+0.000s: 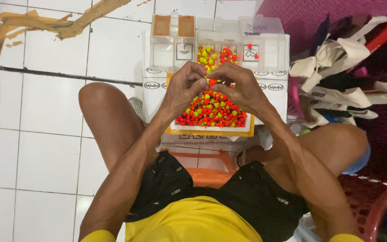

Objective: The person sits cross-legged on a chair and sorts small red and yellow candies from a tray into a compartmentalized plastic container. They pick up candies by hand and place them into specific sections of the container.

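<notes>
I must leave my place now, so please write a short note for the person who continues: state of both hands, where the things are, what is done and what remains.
Left hand and right hand: both raised over the tray, fingers together pinching one small orange bead.
Tray: white with an orange rim, on a white box in front of the knees, piled with orange and yellow-green beads.
Clear compartment box behind the tray: two middle cells hold beads, a right cell only a few, the others look empty.
Done: some beads are in the box.
Left: the large pile in the tray.
</notes>
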